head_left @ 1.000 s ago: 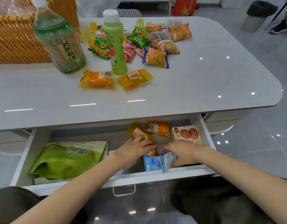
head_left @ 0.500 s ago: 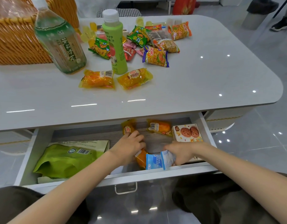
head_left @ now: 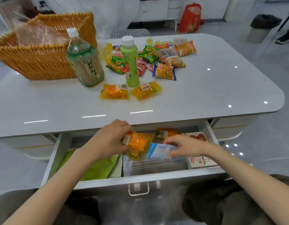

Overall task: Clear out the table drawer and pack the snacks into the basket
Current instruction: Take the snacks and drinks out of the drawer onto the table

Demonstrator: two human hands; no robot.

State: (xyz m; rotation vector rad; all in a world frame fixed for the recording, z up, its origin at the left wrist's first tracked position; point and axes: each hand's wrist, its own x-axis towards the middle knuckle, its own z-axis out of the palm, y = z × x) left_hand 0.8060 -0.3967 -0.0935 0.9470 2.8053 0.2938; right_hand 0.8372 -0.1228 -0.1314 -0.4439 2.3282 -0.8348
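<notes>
- Since the frame half a second ago, the left hand (head_left: 111, 140) rises off the drawer floor to about table-edge height, taking an orange packet (head_left: 138, 143) with it. The right hand (head_left: 186, 146) lifts its blue-white sachet (head_left: 160, 151) as well.
- Left grip: fingers and thumb are curled round the packet's near end, clamped on it.
- Packet: clear yellow-tinted wrapper, orange contents, white barcode label by the fingers. It is tilted and held above the open drawer (head_left: 108, 182).
- Right grip: fingertips pinch the sachet's right end. Its left end lies against the orange packet's lower edge.
- Beyond the right grip, at the drawer's back, lies a second orange packet (head_left: 167, 132). Just right of that grip is a biscuit box (head_left: 200, 161).
- Below and left of the left grip, a green bag (head_left: 98, 168) lies in the drawer.
- Beyond both grips, on the table (head_left: 205, 95): two yellow-orange packets (head_left: 114, 91), a green juice bottle (head_left: 130, 62), a tea bottle (head_left: 85, 62) and a loose snack pile (head_left: 165, 72).
- Far left of the left grip, the wicker basket (head_left: 39, 62) holds clear film only.
</notes>
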